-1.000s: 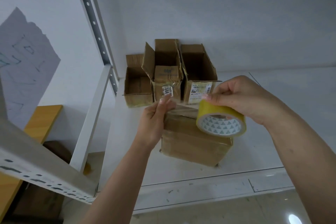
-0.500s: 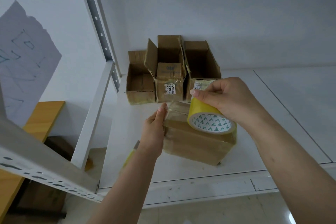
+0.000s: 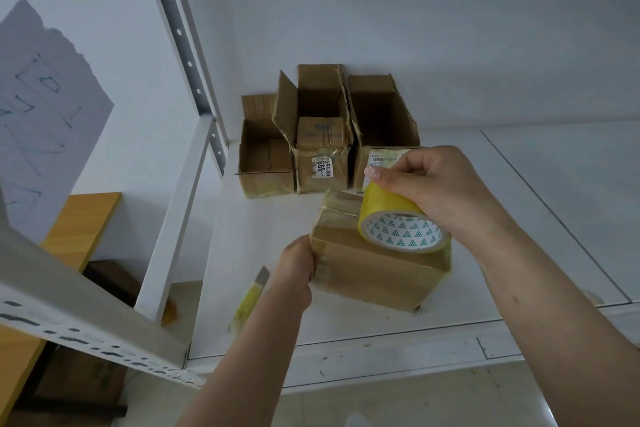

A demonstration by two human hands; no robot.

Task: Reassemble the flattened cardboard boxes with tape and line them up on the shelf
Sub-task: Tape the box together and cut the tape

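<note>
The closed brown cardboard box [image 3: 377, 270] lies on the white metal shelf [image 3: 519, 218] near its front edge, long axis slanting from near left toward the right edge, its top glossy with tape. The left hand [image 3: 296, 265] grips its left end, having slid down from the far top corner. The right hand [image 3: 436, 191] pinches the yellow tape roll [image 3: 398, 225], now resting lower on the box top. Three open brown cartons [image 3: 322, 135] line the back edge.

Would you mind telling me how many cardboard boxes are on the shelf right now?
4. Three open boxes stand in a row by the back wall: left box, middle box, right box. A fourth box lies in front, held by both hands.
</note>
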